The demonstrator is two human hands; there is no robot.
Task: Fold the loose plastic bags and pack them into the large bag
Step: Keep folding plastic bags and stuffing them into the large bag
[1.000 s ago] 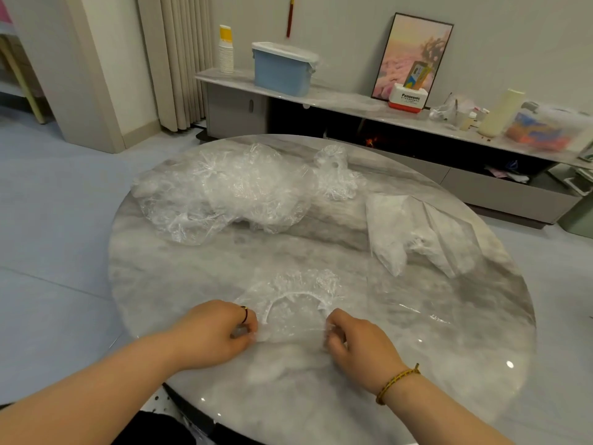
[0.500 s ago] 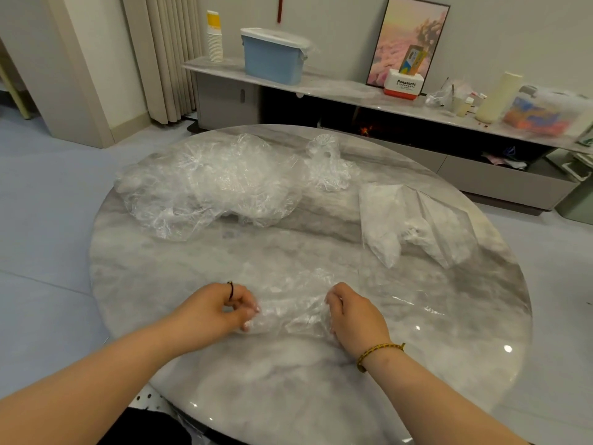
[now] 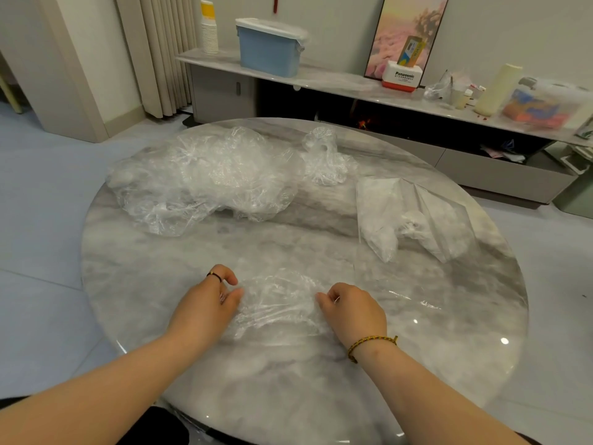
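**A:** Head view first: where is the bag being worked on?

**B:** A crumpled clear plastic bag (image 3: 279, 303) lies on the near part of the round grey marbled bench (image 3: 288, 396), directly in front of the person and between the two hands.

**A:** And the hands?

**B:** The left hand (image 3: 208, 303) has its fingers curled in, pinching the bag's left edge. The right hand (image 3: 353, 311) is curled the same way on the right edge. I judge that holding opposite edges lets the film be drawn taut and flat against the bench, so a crease will take.

**A:** So folding is underway?

**B:** Early, I'd say. The bag is wrinkled and has no neat shape yet.

**A:** What lies beyond it?

**B:** Further back on the left, well apart, sits a heap of loose clear bags (image 3: 205, 178), probably waiting their turn. Just beside its right end is a small knotted clear bag (image 3: 324, 159). To the right, the large clear bag (image 3: 433, 203) lies on its side with white bundles inside, seemingly folded bags. It is on the right hand's side, which should make packing an easy reach.

**A:** Any risk?

**B:** Thin film springs back, so a loose fold could open once released.
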